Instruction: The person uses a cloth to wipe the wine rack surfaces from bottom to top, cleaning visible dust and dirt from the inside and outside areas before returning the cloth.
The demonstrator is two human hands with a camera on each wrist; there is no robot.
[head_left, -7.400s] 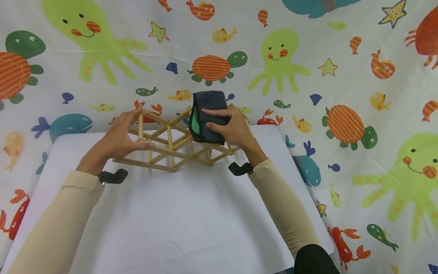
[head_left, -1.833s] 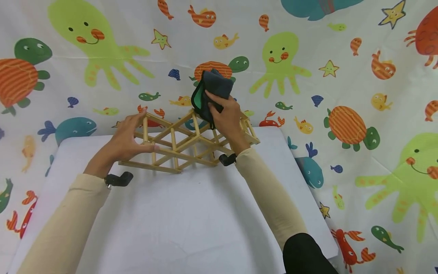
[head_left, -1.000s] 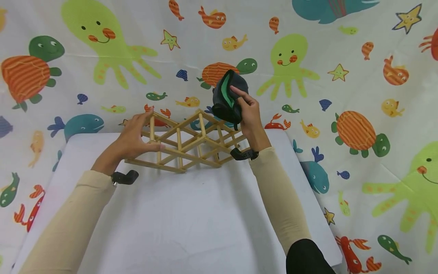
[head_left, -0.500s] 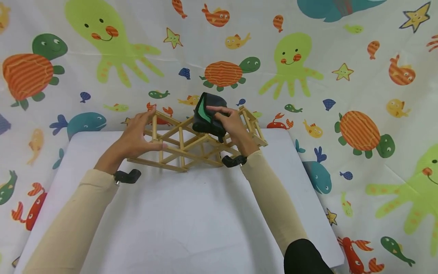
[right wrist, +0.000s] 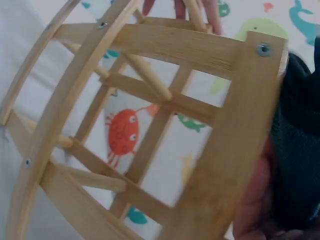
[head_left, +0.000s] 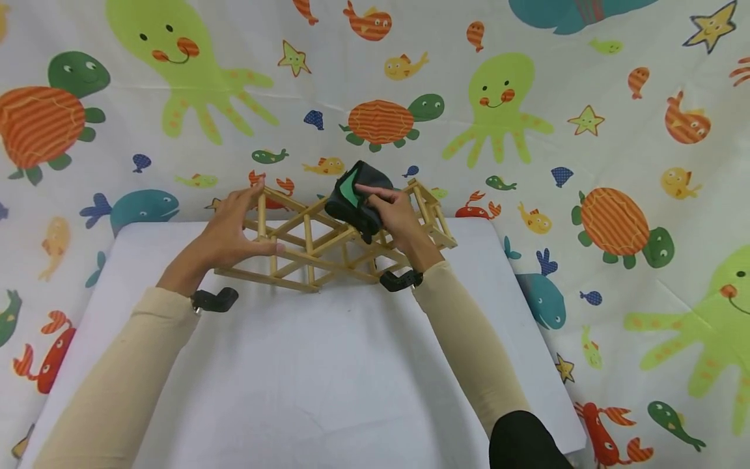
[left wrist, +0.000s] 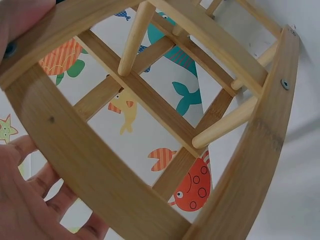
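Note:
A light wooden lattice rack [head_left: 308, 234] of crossed slats and round dowels stands in a zigzag at the back of the white table. My left hand [head_left: 225, 238] grips its left end, thumb on the near side and fingers at the far upper corner. In the left wrist view, the fingers [left wrist: 47, 185] show behind a wide slat. My right hand [head_left: 401, 221] holds a folded dark grey cloth [head_left: 346, 210] with black edging and a green inner side, against the rack's middle-right upper part. The right wrist view shows the cloth [right wrist: 300, 150] beside a slat end with a metal rivet.
A white curtain [head_left: 328, 58] printed with sea animals hangs right behind the table [head_left: 328, 378]. The table's right edge runs beyond my right forearm. Black cameras sit on both wrists. Part of the rack's right half lies behind the right hand and cloth.
The right hand has lifted the cloth off the rack, swung it right, then brought it back left and down onto the rack. The left hand keeps its hold on the left end.

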